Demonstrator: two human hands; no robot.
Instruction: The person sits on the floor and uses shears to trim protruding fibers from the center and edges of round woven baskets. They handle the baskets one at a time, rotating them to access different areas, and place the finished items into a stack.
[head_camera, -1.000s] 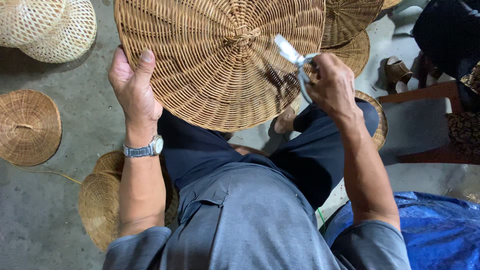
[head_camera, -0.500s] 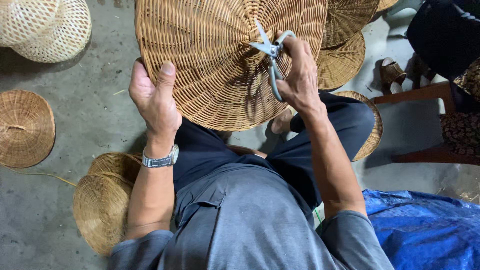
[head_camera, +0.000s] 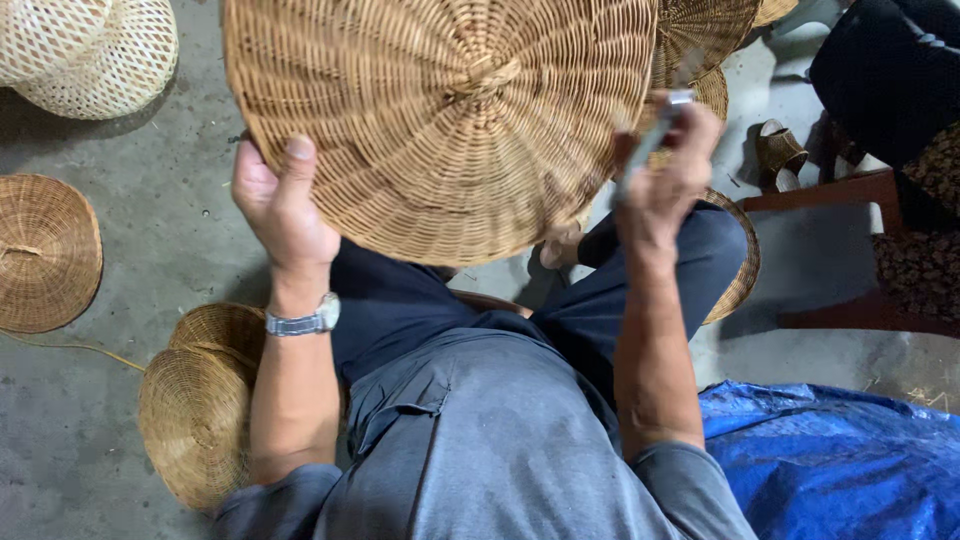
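While the person sits on the grey concrete floor (head_camera: 190, 230), a big round woven tray (head_camera: 440, 120) of tan wicker is held up in front of them, its spiral weave turned toward the camera and a small knot at its centre. It fills the top middle of the view, above the lap in dark trousers.

The left hand (head_camera: 280, 205) grips the tray at its lower left rim: the thumb lies flat over the front of the weave, the other fingers are curled behind and out of sight. A metal wristwatch (head_camera: 300, 322) sits on that wrist.

The right hand (head_camera: 665, 185) is at the tray's right edge, closed tightly around a metal tool (head_camera: 655, 140), seemingly a small pair of scissors or snips; it is blurred, and I cannot tell whether its blades touch the rim.

Further out, more wickerwork lies about. Two shallow woven baskets (head_camera: 195, 400) rest overlapping by the left elbow, a flat one (head_camera: 45, 250) lies on the floor at far left, and pale open-weave domes (head_camera: 95, 45) sit in the top left corner. More tan trays (head_camera: 705, 35) are stacked behind the right hand. A crumpled blue tarpaulin (head_camera: 840, 460) lies at lower right, and a dark wooden stool (head_camera: 850, 250) stands at right, with another person's dark clothing (head_camera: 890, 70) above it.
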